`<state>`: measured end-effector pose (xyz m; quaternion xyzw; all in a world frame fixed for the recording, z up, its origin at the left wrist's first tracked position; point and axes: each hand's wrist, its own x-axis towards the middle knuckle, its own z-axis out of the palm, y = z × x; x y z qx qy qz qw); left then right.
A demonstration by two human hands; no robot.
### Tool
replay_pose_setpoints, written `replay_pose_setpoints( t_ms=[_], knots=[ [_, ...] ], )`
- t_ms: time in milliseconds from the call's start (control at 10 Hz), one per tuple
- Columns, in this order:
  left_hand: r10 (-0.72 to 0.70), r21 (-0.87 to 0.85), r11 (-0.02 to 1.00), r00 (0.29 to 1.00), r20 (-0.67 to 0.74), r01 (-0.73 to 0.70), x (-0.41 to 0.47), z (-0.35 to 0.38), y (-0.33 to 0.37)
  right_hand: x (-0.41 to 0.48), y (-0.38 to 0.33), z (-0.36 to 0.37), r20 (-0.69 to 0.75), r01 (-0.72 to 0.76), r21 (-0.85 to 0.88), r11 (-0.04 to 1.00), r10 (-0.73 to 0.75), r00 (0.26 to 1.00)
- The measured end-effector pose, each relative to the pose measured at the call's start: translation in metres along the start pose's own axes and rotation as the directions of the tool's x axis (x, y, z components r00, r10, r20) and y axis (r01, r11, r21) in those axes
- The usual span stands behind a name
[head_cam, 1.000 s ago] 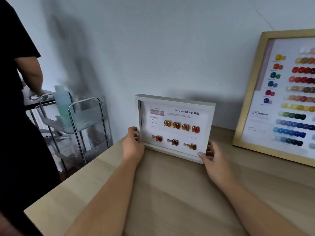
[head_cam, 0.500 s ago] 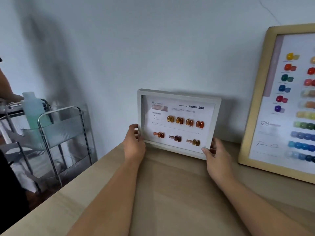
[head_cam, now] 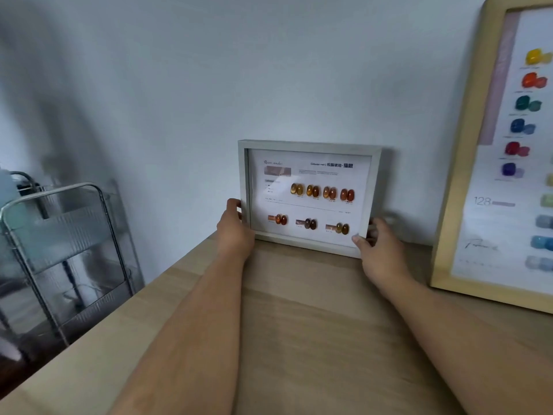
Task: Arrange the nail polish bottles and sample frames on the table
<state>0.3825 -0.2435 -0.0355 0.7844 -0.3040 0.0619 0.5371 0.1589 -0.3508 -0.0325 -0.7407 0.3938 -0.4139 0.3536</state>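
Note:
A small grey-white sample frame (head_cam: pixel 309 145) with amber and brown nail samples stands upright at the back of the wooden table (head_cam: pixel 314 339), leaning on the wall. My left hand (head_cam: pixel 235 232) grips its lower left edge. At its lower right corner is my right hand (head_cam: pixel 378 250), thumb on the front, fingers behind. A large gold-framed colour chart (head_cam: pixel 457 175) with several rows of coloured samples leans on the wall to the right. No nail polish bottles are in view.
A metal and ribbed-glass trolley (head_cam: pixel 59 235) stands on the floor left of the table, with a pale blue bottle (head_cam: pixel 7 187) at its far left. The white wall rises directly behind the frames. The table's left edge runs diagonally.
Both hands have carried the small frame back until it stands against the wall. The view has shifted right and closer; the person in black at the left is out of view.

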Motion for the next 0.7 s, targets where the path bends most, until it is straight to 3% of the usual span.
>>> replay_pose_setpoints(
  t_ms=[400, 700],
  knots=[
    [-0.021, 0.016, 1.000, 0.997, 0.079, 0.020, -0.004, -0.005, 0.001, -0.003, 0.000, -0.001, 0.028, -0.011, -0.003, 1.000, 0.011, 1.000],
    [-0.083, -0.071, 0.994, 0.995, 0.054, 0.086, -0.044, -0.026, 0.009, -0.033, -0.004, -0.017, 0.028, -0.036, -0.032, 0.999, 0.036, 0.999]
  ],
)
